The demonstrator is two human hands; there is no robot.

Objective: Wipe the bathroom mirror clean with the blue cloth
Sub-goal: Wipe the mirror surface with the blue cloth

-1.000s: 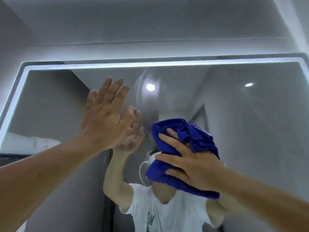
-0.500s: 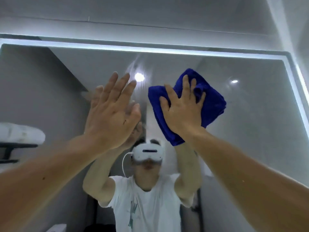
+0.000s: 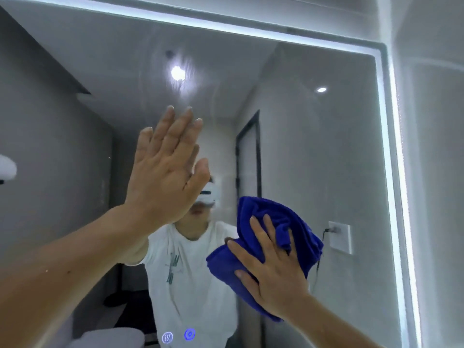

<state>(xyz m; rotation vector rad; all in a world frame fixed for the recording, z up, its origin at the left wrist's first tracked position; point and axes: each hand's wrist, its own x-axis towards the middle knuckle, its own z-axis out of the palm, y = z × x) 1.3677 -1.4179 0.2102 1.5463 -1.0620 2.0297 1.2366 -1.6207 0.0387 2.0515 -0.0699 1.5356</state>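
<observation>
The bathroom mirror point(image 3: 313, 146) fills the view, framed by a lit white strip along its top and right edges. My right hand point(image 3: 271, 270) lies flat with spread fingers on the bunched blue cloth point(image 3: 298, 232) and presses it against the glass in the lower right part. My left hand point(image 3: 168, 172) is held up flat with straight fingers together at the mirror's middle, palm toward the glass; contact cannot be told. Faint streaks show on the glass near the reflected ceiling lamp.
Two lit blue touch icons point(image 3: 178, 335) glow on the mirror's lower edge. A white wall point(image 3: 431, 121) meets the mirror's right side. The reflection shows a person in a white shirt, a dark door frame and a wall socket.
My right hand has carried the cloth from the upper middle of the mirror down and to the right. My left hand has kept its raised flat pose. The view has shifted toward the right.
</observation>
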